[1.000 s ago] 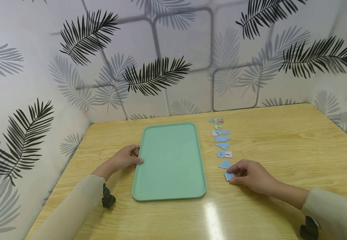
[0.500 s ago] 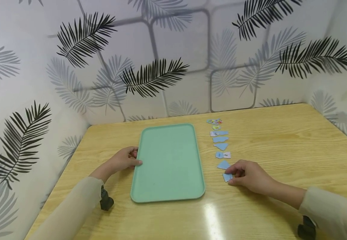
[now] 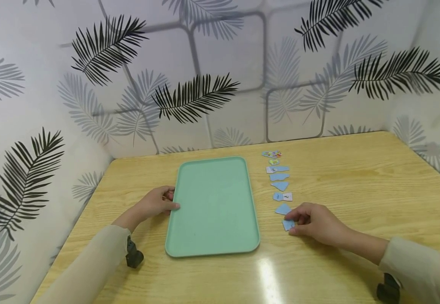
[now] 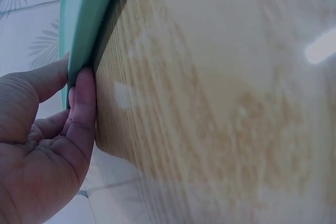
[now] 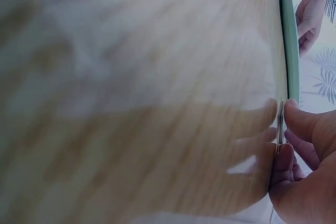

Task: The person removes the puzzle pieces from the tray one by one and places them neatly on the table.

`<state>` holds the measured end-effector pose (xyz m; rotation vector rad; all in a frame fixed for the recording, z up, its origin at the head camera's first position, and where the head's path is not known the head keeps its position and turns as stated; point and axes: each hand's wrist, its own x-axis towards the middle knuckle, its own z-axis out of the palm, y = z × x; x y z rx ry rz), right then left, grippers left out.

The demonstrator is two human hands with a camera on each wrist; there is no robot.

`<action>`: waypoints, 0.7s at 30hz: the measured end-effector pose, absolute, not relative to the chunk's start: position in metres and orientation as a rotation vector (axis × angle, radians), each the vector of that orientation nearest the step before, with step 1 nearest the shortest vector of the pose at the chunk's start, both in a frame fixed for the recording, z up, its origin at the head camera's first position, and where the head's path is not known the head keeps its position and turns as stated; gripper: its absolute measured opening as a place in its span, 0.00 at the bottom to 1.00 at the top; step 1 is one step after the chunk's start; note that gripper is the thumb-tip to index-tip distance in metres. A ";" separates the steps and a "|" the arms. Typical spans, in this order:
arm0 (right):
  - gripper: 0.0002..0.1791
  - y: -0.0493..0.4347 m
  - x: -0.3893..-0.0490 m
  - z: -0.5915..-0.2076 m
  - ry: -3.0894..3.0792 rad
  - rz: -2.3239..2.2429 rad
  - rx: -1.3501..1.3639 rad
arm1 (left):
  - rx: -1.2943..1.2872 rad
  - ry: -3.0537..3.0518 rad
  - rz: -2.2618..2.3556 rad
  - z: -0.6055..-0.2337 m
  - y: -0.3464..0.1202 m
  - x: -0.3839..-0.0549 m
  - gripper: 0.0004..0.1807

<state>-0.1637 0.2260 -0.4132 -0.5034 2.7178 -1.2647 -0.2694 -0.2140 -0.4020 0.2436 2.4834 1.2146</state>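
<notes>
My left hand (image 3: 155,203) grips the left rim of a light green rectangular tray (image 3: 214,207), thumb over the edge. In the left wrist view, the fingers (image 4: 83,114) curl under the tray's edge (image 4: 86,19). On the right, my right hand (image 3: 320,223) pinches a small light-blue puzzle piece (image 3: 287,224) between thumb and fingertips, low at the tabletop. Edge-on in the right wrist view, that piece (image 5: 281,121) is a thin sliver beside the thumb (image 5: 299,119). Just beyond it lies another blue puzzle piece (image 3: 283,209).
Several more flat pieces run in a column away from me, including a blue-and-white one (image 3: 282,196), a blue triangle (image 3: 280,185) and a multicoloured one (image 3: 272,154) at the far end. They lie right of the tray on a wooden table (image 3: 357,181). A leaf-patterned wall (image 3: 239,114) stands behind.
</notes>
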 end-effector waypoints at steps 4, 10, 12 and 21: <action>0.17 0.227 -0.165 -0.413 2.701 -1.268 -0.502 | 0.230 2.488 1.209 -0.402 -0.215 -0.269 0.32; 0.17 0.230 -0.169 -0.410 2.667 -1.291 -0.468 | 0.213 2.478 1.221 -0.399 -0.219 -0.267 0.35; 0.16 0.232 -0.171 -0.408 2.665 -1.295 -0.461 | 0.205 2.475 1.229 -0.397 -0.219 -0.266 0.35; 0.16 0.244 -0.186 -0.385 2.747 -1.267 -0.530 | 0.274 2.591 1.095 -0.380 -0.215 -0.263 0.37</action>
